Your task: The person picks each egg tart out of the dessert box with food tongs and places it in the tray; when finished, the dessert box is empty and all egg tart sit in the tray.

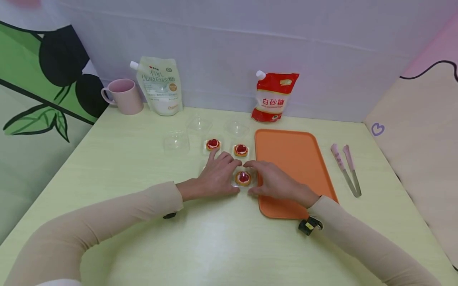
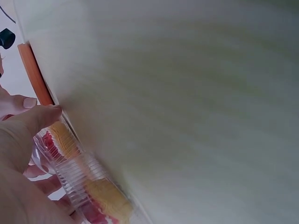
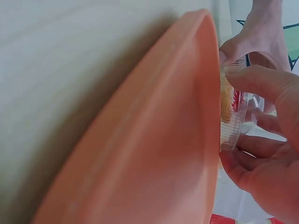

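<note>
Both hands are at a clear plastic box [image 1: 234, 182] with a red-topped tart [image 1: 243, 178] inside, beside the orange tray's left edge. My left hand [image 1: 220, 174] holds it from the left, thumb at the near corner and fingers along the far side. From the right, my right hand [image 1: 273, 180] grips it with thumb and fingertips at the edges, its wrist over the tray. Ribbed plastic walls and the tart's golden crust [image 3: 226, 105] show in the right wrist view. Another boxed tart [image 2: 110, 198] lies beside it, mostly hidden by the left hand in the head view.
Two more tarts [image 1: 213, 144] [image 1: 241, 150] sit behind the hands. Clear lids [image 1: 176, 142] lie farther back. The orange tray [image 1: 290, 149] is at right, with tongs [image 1: 347, 170] beyond. A pink mug [image 1: 125, 97], a pale pouch [image 1: 161, 87] and a red pouch [image 1: 274, 97] line the back.
</note>
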A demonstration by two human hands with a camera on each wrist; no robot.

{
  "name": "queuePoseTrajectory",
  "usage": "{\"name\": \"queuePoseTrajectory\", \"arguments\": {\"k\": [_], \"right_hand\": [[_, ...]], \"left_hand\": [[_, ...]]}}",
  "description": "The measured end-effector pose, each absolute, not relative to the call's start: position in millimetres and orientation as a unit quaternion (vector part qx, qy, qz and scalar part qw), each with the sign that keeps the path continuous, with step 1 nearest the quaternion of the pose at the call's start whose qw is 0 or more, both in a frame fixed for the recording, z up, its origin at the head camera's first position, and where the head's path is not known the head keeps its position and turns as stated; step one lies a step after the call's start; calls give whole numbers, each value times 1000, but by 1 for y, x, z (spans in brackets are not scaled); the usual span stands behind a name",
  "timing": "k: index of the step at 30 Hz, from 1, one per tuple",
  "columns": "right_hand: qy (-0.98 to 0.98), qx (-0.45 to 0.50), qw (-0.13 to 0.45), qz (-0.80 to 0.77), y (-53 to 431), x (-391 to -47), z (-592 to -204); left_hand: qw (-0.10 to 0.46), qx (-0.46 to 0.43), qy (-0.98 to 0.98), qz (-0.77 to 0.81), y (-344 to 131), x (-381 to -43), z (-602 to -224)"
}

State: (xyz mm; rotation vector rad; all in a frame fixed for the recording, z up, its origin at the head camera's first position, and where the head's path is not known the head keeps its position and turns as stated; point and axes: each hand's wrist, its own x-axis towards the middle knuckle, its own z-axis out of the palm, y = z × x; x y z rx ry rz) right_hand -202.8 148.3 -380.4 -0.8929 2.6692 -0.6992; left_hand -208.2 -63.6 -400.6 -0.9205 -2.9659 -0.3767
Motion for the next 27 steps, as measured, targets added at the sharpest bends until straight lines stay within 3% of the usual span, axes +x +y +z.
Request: {"name": "queuePoseTrajectory", "arguments": {"k": [27], "right_hand": [[903,-333,141,-233,156,-213,-376]], "left_hand": [[-8,-285,-951,-122,-61,-210,-398]]}}
